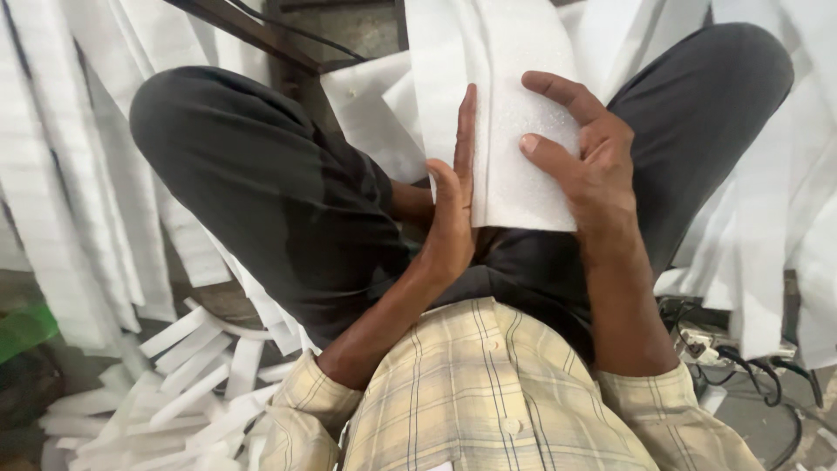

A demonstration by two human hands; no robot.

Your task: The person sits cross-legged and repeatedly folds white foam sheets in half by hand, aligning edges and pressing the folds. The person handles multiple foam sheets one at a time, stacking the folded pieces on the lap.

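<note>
Cut white foam strips (187, 384) litter the floor; black cables (758, 371) lie right.

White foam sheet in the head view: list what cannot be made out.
- White foam sheet: top cut off by the frame edge.
- Left hand: edge-on, palm side hidden.
- Right hand: lower fingers hidden behind the sheet.
- Cables: ends lost under white strips.

Your clothes, seen from your own head camera.

You wear a pale yellow checked shirt (488, 392) with thin grey and brown lines, small light buttons down the front placket, and sleeves (305, 410) rolled up below the elbow. Your trousers (261, 192) are plain dark grey, creased at the knees. Your forearms and hands are bare.
</note>
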